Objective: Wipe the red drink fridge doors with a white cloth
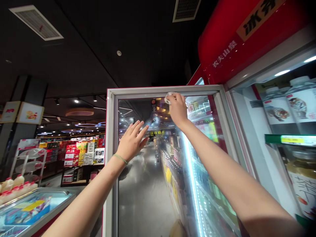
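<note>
A glass refrigerator door [165, 88] with a pale frame stands swung open in front of me. My right hand [178, 108] is raised to the upper part of the glass, its fingers closed on a crumpled white tissue or cloth [168, 98] near the top frame. Lower and to the left, my left hand [132, 140] is spread with its fingers stretched out, at the left part of the pane and holding nothing. Whether its palm touches the glass I cannot tell. A thin greenish band [120, 159] circles the left wrist.
The red-topped refrigerator [222, 49] is on the right, with large bottles [302, 102] on its shelves. At lower left stands a chest freezer [71, 197] with packaged goods. Stacked boxes [85, 153] fill a shelf behind it, near a dark pillar [32, 90].
</note>
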`<state>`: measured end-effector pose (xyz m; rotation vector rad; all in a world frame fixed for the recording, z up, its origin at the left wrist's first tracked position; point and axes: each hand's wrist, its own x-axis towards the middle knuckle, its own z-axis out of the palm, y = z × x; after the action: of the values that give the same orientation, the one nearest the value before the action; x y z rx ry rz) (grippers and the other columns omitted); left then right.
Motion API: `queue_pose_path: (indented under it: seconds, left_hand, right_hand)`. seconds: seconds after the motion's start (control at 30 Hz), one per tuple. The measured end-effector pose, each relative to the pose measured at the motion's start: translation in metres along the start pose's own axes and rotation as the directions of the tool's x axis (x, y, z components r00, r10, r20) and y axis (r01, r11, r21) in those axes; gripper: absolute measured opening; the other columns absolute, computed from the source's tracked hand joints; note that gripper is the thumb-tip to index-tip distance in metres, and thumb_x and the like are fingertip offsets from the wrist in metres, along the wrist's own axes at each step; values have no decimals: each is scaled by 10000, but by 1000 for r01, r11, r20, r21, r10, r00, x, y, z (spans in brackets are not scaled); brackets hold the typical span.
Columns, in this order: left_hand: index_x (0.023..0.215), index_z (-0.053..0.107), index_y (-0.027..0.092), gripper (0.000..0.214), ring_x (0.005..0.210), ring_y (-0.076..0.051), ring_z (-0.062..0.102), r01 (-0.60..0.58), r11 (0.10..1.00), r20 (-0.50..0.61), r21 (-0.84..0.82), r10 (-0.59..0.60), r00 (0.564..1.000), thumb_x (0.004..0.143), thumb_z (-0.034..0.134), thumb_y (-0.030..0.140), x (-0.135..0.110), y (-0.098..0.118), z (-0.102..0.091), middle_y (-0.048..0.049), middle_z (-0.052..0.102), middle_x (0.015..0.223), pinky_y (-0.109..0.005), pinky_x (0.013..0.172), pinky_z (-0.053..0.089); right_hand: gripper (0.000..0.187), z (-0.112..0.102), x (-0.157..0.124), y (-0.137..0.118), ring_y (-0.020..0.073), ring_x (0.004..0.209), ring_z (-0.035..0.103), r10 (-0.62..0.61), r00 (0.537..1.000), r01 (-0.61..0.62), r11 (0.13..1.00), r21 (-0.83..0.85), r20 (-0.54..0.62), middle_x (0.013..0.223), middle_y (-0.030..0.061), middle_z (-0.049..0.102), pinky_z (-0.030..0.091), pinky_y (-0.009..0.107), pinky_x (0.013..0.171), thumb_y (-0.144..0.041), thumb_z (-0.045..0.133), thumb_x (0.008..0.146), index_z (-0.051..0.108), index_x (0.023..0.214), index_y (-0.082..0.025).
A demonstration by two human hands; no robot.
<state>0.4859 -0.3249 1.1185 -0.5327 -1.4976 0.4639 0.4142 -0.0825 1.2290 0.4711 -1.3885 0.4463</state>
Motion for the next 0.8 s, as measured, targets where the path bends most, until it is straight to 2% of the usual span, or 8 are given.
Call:
queue_pose_path:
  seconds: [0.13,0.23,0.33,0.43,0.53,0.63,0.7,0.8]
  left_hand:
    - [1468,512,189,489,1471,-327,460,0,1000,6,-20,0,1000,998,563,315,-1,-1,1,-166,545,1518,-554,1207,437]
    - [1468,512,211,484,1470,-315,463,22,999,-7,-39,-22,1000,1001,559,326,-2,0,5,-156,553,1512,-551,1209,434]
    - [1444,534,214,457,1451,-306,486,45,998,-23,-42,-46,999,1003,557,331,-4,1,5,-150,570,1491,-538,1209,437]
    - [1424,553,225,438,1426,-303,511,48,998,-7,-43,-49,999,998,563,325,-8,-1,-1,-142,600,1449,-529,1192,456]
    - [1398,576,224,418,1380,-299,551,58,998,18,-30,-57,998,990,571,311,-13,-5,-10,-141,641,1375,-516,1171,475]
    - [1383,585,214,400,1358,-299,567,75,997,39,5,-75,996,994,561,306,-19,-6,-17,-141,646,1368,-515,1162,475]
    - [1394,576,216,405,1369,-303,559,81,996,49,34,-83,995,1001,547,304,-22,-5,-19,-137,634,1399,-528,1172,455]
    - [1415,559,221,415,1389,-309,541,96,993,53,69,-100,994,1008,532,302,-28,-2,-20,-129,624,1425,-551,1184,426]
  right_hand:
    - [442,9,4,-33,291,1156,531,-161,986,158,986,48,53,1276,111,625,472,410,993,-62,360,987,697,1213,-236]
    - [441,7,1,-25,292,1137,534,-228,973,224,971,86,45,1278,104,627,480,429,989,-82,356,989,693,1222,-247]
    - [448,6,0,-11,321,1133,528,-149,989,148,984,100,-3,1251,125,623,491,471,958,-96,335,987,695,1206,-247]
    - [438,14,3,-24,350,1156,520,-79,997,80,988,129,-14,1251,155,611,483,515,964,-103,322,993,695,1184,-232]
    - [436,23,7,-48,343,1166,523,-173,985,168,970,179,16,1263,151,615,492,522,981,-105,328,996,684,1209,-236]
    - [440,20,7,-53,316,1146,531,-269,962,257,948,189,40,1264,126,626,502,503,993,-94,342,986,677,1228,-246]
    - [427,16,5,-47,316,1145,531,-234,971,223,959,173,48,1263,123,622,493,506,1002,-90,352,985,683,1206,-246]
    - [406,16,6,-49,333,1170,520,-112,993,104,983,153,43,1258,139,606,477,514,1001,-84,357,992,689,1171,-232]
